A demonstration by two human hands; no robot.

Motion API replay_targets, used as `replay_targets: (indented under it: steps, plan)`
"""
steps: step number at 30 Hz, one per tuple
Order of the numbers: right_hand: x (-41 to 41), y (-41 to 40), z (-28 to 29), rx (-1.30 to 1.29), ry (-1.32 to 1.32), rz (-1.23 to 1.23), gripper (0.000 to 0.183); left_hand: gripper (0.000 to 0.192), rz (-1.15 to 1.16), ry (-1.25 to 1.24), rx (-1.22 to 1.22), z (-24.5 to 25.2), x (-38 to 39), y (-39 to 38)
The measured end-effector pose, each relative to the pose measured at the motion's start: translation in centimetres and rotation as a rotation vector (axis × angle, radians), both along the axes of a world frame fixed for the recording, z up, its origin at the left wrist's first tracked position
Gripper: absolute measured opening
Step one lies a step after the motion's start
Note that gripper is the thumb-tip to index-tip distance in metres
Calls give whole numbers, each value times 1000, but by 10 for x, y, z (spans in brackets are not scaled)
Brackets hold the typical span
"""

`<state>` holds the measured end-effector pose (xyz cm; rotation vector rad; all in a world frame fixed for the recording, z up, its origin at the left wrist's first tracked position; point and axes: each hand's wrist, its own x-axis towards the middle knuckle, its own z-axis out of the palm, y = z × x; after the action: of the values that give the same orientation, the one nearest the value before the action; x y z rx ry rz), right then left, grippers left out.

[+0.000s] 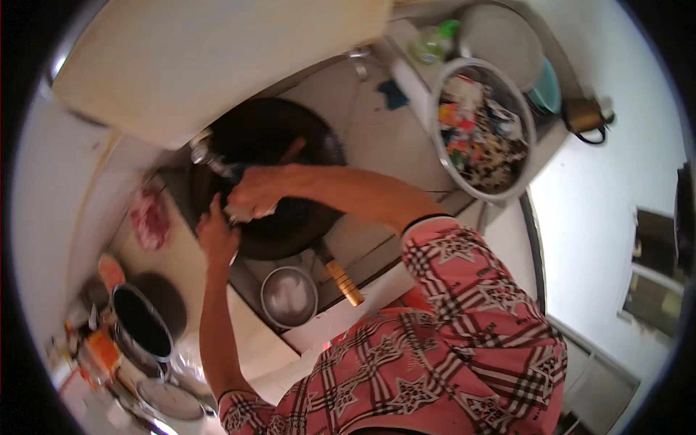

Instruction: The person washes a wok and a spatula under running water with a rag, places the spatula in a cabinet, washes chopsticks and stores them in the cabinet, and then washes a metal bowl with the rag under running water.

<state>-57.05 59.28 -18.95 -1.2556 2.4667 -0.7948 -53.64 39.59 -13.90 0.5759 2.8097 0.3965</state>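
A large dark wok (283, 234) with a wooden handle (345, 283) lies on a tiled surface. Over its left part, my right hand (255, 190) is closed on a small whitish item (250, 212) that I cannot identify. Close beside it, at the wok's left edge, is my left hand (217, 234), its fingers pointing up; whether it grips anything is unclear. A shiny metal fitting (204, 149), perhaps a tap, stands just beyond the hands. Below the wok sits a small round metal bowl (289, 297) with pale contents.
A large metal-rimmed basin (436, 136) of mixed scraps stands at upper right, near a green-capped bottle (432, 46) and a dark blue cloth (392, 95). Raw pinkish meat (149, 218) lies on the left counter, above a dark pot (142, 322). A pale panel (217, 60) overhangs the top.
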Motion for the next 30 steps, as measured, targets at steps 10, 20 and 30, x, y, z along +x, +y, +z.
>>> replay_targets:
  steps: [10, 20, 30]
  plan:
    - [-30, -2, -18, 13, 121, -50, 45, 35, 530, -533, 362, 34, 37, -36]
    - [-6, 67, -69, -554, -1130, -1002, 31, 13, 668, -780, 723, 43, 67, -40]
    - [25, -55, -43, -1256, -1258, -1201, 35, 26, 340, -168, 27, -7, 41, 58]
